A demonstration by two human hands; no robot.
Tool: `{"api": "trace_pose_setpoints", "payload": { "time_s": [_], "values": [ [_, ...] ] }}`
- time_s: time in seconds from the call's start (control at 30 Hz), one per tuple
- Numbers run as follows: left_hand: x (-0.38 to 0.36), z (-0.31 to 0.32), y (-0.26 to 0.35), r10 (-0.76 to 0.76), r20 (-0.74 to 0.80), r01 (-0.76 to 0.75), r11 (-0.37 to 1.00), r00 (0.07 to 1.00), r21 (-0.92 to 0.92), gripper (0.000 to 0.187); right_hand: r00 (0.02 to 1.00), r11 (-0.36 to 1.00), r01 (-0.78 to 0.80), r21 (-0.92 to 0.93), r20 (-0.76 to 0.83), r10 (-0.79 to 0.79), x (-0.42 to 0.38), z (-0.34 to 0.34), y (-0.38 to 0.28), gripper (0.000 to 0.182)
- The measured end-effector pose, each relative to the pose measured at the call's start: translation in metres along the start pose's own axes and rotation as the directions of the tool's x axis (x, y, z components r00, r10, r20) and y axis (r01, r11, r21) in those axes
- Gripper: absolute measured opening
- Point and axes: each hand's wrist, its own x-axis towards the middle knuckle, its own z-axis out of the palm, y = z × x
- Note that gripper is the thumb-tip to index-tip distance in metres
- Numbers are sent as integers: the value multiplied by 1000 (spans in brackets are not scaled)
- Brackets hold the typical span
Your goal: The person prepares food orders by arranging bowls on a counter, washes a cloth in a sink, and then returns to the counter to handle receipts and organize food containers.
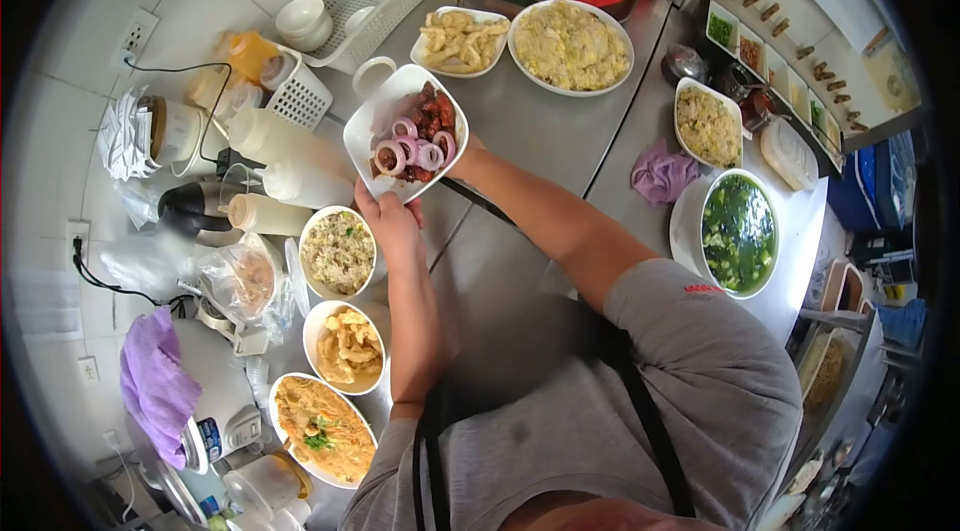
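Observation:
A white square bowl point(357, 143) of dark glazed meat pieces topped with purple onion rings is held up above the steel counter. My left hand point(393, 218) grips its near edge, fingers closed at the rim and underside. My right hand point(470, 153) is at the bowl's right side, mostly hidden behind it, with its fingers out of sight. Just beyond the bowl are a white dish of fried strips point(460, 39) and an oval plate of yellow fried rice point(572, 46). A small white cup point(374, 77) stands beside the bowl's far left corner.
Left of my left arm stand a bowl of rice point(338, 249), a bowl of fried pieces point(349, 347) and an oval dish of orange food point(322, 428). Sauce bottles point(300, 185) line the wall. At right are green soup point(740, 233), another rice dish point(708, 123) and a purple cloth point(663, 172).

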Motion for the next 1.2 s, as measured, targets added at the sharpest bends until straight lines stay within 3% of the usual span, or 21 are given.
{"api": "trace_pose_setpoints", "payload": {
  "time_s": [0.03, 0.1, 0.13, 0.2, 0.27, 0.33, 0.4, 0.47, 0.5, 0.57, 0.67, 0.73, 0.8, 0.9, 1.0, 1.07, 1.1, 1.2],
  "values": [
    [4, 4, -3, 21, 18, -21, 1000, 1000, -14, 44, 985, 996, -73, 41, 158, 66, -8, -10, -8, 34],
    [13, 15, -8, -6, 0, 6, 999, 1000, 38, 42, 867, 970, -240, 47, 460, 192, -24, -32, -27, 30],
    [17, 19, -14, -21, -8, 21, 998, 1000, 61, 42, 929, 989, 145, -36, 349, -123, -41, -28, -19, 30],
    [26, 21, -31, -22, 22, 20, 997, 1000, 70, 41, 914, 960, 255, -115, 352, -201, -88, -44, -5, 36],
    [30, 25, -42, -72, -4, 72, 990, 997, 123, 42, 933, 970, 239, -37, 284, -219, -134, -70, 2, 39],
    [30, 29, -52, -97, -7, 97, 985, 995, 145, 41, 940, 953, 289, -92, 215, -264, -175, -102, -6, 29],
    [29, 34, -58, -108, -10, 108, 981, 994, 160, 41, 972, 974, 225, -26, 80, -223, -213, -117, -1, 27],
    [23, 41, -57, -125, -8, 125, 983, 992, 135, 42, 932, 998, 66, -1, 356, -61, -237, -158, -17, 23],
    [20, 43, -57, -133, -13, 134, 984, 991, 119, 42, 942, 977, -178, 117, 306, 135, -247, -168, -24, 21],
    [19, 43, -67, -97, -7, 97, 989, 995, 108, 43, 813, 731, -581, 358, 283, 508, -260, -186, -37, 17],
    [5, 43, -72, -26, 1, 26, 997, 1000, 67, 45, 711, 685, -697, 213, 78, 699, -220, -212, -56, 14],
    [-5, 44, -70, 32, 33, -34, 996, 999, 83, 47, 903, 882, -425, -205, -160, 398, -200, -208, -28, 14],
    [-18, 38, -64, 85, 77, -96, 984, 993, 152, 49, 956, 730, -290, -619, -229, 186, -164, -206, -10, 15],
    [-29, 35, -59, 98, 143, -124, 975, 985, 186, 50, 942, 672, -253, -696, -336, 7, -134, -196, 7, 14],
    [-37, 36, -59, 118, 181, -152, 971, 976, 186, 49, 942, 887, -293, -357, -267, 204, -106, -187, 6, 13],
    [-35, 35, -66, 140, 190, -174, 968, 972, 179, 49, 889, 907, -421, 18, -191, 416, -94, -174, 1, 13],
    [-36, 35, -68, 115, 192, -151, 972, 975, 183, 47, 854, 855, -477, 202, -123, 506, -90, -169, -1, 13],
    [-36, 39, -64, 23, 141, -42, 990, 990, 137, 45, 858, 900, -361, 244, -291, 423, -103, -130, 30, 14]
  ]
}}
